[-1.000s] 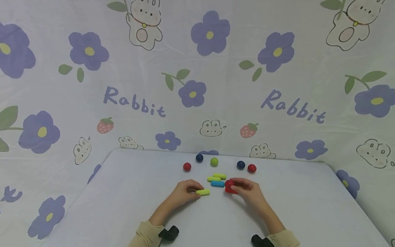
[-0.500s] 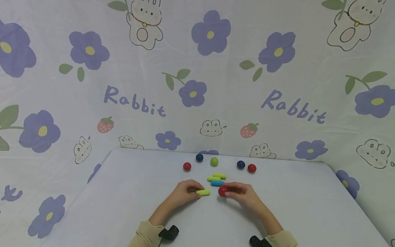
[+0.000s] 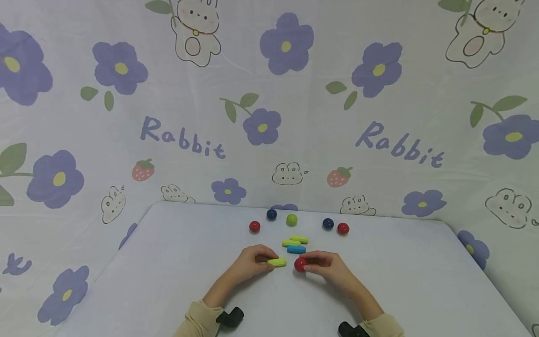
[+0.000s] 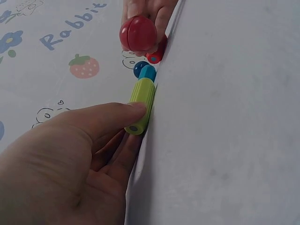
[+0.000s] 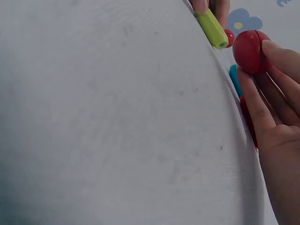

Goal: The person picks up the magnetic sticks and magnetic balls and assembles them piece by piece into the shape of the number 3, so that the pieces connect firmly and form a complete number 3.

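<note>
Between thumb and fingers my left hand (image 3: pixel 252 262) pinches a ribbed yellow-green stick (image 3: pixel 277 262), which lies level at the table surface. To its right, a red ball (image 3: pixel 300 265) with a groove round it is pinched in my right hand (image 3: pixel 330 266). A small gap separates ball and stick. In the left wrist view the ball (image 4: pixel 138 33) appears raised, beyond the stick's far end. A red stick (image 4: pixel 157 52) shows behind the right hand there; that hand hides it in the head view. Just behind the ball lies a blue stick (image 3: pixel 296 249).
Two more yellow-green sticks (image 3: pixel 291 243) lie beside the blue one. Farther back are a red ball (image 3: pixel 254 226), a dark blue ball (image 3: pixel 271 214), a green ball (image 3: pixel 292 219), and another dark blue (image 3: pixel 328 223) and red ball (image 3: pixel 343 228). A patterned cloth hangs behind the white table (image 3: pixel 189 234).
My right hand has carried the red ball left and toward me, away from the red stick and nearer the held yellow-green stick. My left hand has stayed in place.
</note>
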A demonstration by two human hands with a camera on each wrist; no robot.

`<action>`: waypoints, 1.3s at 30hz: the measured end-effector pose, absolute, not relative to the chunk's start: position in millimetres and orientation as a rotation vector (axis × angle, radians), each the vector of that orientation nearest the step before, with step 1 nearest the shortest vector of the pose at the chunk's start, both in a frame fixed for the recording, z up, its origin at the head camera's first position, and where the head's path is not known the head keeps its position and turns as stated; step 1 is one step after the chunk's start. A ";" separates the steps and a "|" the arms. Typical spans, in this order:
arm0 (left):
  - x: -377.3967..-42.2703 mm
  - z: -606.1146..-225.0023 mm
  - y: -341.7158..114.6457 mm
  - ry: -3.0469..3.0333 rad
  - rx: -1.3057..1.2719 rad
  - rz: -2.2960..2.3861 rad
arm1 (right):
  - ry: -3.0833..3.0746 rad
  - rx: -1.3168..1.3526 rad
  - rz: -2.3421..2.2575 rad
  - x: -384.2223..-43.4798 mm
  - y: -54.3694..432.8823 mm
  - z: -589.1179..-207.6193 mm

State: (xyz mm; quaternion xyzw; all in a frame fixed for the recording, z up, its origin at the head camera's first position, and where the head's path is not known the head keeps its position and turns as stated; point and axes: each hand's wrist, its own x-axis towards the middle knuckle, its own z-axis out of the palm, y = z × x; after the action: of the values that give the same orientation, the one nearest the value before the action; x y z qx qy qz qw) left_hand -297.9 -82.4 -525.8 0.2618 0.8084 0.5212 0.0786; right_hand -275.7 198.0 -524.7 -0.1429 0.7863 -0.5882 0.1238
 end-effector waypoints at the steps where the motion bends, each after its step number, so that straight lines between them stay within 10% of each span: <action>1: -299.8 -529.0 -82.3 2.423 0.786 1.556 | 2.298 -0.418 -1.715 -276.6 198.5 -525.8; 39: -298.9 -529.3 -78.0 2.384 0.789 1.534 | 2.310 -0.455 -1.777 -279.7 192.1 -533.4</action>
State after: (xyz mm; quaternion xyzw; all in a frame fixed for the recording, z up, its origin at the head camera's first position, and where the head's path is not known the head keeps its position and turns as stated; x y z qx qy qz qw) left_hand -298.9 -78.0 -529.3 0.2668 0.8061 0.5187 0.0993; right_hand -279.7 192.1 -533.4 -0.1534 0.7795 -0.5997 0.0956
